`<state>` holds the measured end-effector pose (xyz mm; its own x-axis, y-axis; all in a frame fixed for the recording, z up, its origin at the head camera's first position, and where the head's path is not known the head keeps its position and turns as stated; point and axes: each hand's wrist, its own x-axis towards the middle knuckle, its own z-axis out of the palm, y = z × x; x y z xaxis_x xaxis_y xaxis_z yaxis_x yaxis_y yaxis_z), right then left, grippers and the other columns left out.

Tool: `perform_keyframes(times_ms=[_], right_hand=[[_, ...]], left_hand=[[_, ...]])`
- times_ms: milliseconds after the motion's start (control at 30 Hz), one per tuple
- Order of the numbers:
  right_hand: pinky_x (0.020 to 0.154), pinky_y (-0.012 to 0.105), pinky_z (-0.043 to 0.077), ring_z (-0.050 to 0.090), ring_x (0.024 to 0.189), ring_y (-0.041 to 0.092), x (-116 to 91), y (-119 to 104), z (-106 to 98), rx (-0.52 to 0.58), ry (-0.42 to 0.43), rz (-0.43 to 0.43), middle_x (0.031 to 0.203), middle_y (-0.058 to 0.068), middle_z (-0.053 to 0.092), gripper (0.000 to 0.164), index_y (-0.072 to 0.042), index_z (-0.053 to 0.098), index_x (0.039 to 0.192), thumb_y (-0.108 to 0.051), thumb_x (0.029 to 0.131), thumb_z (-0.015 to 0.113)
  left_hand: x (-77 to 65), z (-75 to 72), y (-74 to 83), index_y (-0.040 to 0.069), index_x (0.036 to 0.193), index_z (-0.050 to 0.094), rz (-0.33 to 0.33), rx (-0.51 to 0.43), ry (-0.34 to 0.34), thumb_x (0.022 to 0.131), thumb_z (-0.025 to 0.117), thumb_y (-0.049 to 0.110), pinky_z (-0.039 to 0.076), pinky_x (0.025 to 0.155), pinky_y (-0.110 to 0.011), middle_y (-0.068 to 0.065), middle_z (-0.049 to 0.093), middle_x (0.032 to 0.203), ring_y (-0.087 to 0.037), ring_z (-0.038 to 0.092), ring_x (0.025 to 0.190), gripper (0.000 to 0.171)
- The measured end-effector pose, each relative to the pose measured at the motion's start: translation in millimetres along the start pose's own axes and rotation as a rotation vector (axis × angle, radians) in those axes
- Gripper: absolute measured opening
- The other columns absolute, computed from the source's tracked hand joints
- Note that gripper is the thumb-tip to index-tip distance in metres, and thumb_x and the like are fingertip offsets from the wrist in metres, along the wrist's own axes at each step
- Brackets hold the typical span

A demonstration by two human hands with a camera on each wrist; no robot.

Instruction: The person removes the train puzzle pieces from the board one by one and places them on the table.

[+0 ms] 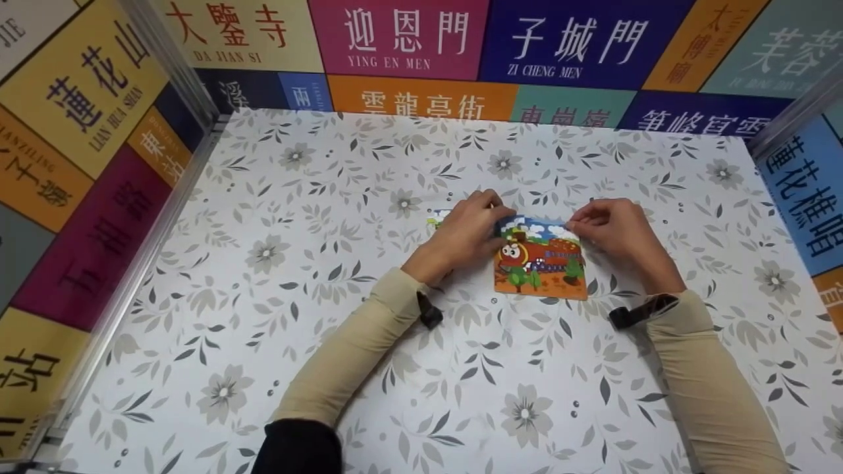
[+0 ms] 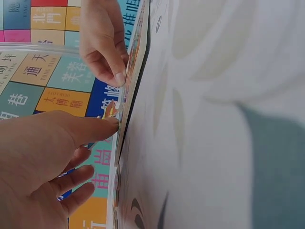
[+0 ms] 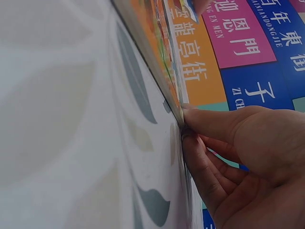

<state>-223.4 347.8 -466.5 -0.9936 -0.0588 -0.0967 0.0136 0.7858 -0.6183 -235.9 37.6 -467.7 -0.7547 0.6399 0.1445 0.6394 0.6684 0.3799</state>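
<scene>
A thin square picture board (image 1: 543,266) with a cartoon red train lies nearly flat on the table, with a thin clear film with a jagged edge along its top. My left hand (image 1: 464,227) is at its upper left corner. In the left wrist view the thumb (image 2: 100,129) reaches the board's edge beside a small yellow-orange patch, and the other fingers curl loosely. My right hand (image 1: 616,230) pinches the upper right corner between thumb and index finger; the right wrist view shows those fingertips (image 3: 190,117) meeting there. A second colourful flat piece (image 1: 437,218) peeks out, mostly hidden behind my left hand.
A white floral cloth (image 1: 329,408) covers the table. Upright panels of coloured blocks with Chinese lettering (image 1: 402,36) border the back and both sides. Black straps (image 1: 642,313) circle both wrists over beige sleeves.
</scene>
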Motion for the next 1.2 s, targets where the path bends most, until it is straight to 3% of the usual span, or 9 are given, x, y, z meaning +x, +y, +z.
perform_keyframes(times_ms=[267,467,667,867,1200], right_hand=[[0.069,0.021,0.052,0.068,0.089,0.019,0,0,1,-0.003,-0.009,0.017,0.106,0.012,0.077,0.026,-0.013,0.080,0.115,-0.036,0.103,0.077],[0.070,0.021,0.052,0.069,0.090,0.019,0,-1,1,0.007,-0.018,0.017,0.107,0.013,0.078,0.027,-0.012,0.079,0.116,-0.036,0.103,0.076],[0.071,0.019,0.052,0.070,0.088,0.014,1,-1,2,0.007,-0.009,-0.004,0.106,0.012,0.079,0.027,-0.012,0.080,0.114,-0.035,0.102,0.077],[0.071,0.016,0.050,0.069,0.084,0.006,0,0,2,-0.001,0.010,-0.038,0.105,0.013,0.081,0.026,-0.012,0.082,0.112,-0.035,0.101,0.079],[0.074,0.021,0.052,0.070,0.091,0.016,0,2,-1,-0.005,-0.021,0.014,0.109,0.011,0.079,0.027,-0.014,0.080,0.115,-0.037,0.101,0.078]], left_hand=[[-7.0,-9.2,-12.0,0.019,0.148,0.068,0.030,-0.063,0.072,0.100,0.079,0.036,0.050,0.103,-0.036,-0.004,0.062,0.134,-0.019,0.057,0.120,0.052],[-16.6,-18.2,-29.5,0.020,0.146,0.070,0.044,-0.091,0.129,0.098,0.081,0.034,0.050,0.107,-0.034,-0.004,0.063,0.132,-0.020,0.058,0.123,0.051],[-31.3,-28.6,-48.0,0.018,0.148,0.068,0.025,-0.125,0.128,0.098,0.083,0.032,0.051,0.110,-0.036,-0.006,0.064,0.135,-0.021,0.059,0.127,0.054],[-45.6,-37.9,-70.7,0.014,0.145,0.069,0.016,-0.163,0.145,0.098,0.083,0.030,0.054,0.103,-0.039,-0.008,0.066,0.132,-0.024,0.062,0.122,0.052],[-65.2,-47.6,-109.7,0.006,0.138,0.073,-0.025,-0.286,0.148,0.093,0.087,0.019,0.055,0.101,-0.041,-0.013,0.069,0.126,-0.030,0.065,0.114,0.049]])
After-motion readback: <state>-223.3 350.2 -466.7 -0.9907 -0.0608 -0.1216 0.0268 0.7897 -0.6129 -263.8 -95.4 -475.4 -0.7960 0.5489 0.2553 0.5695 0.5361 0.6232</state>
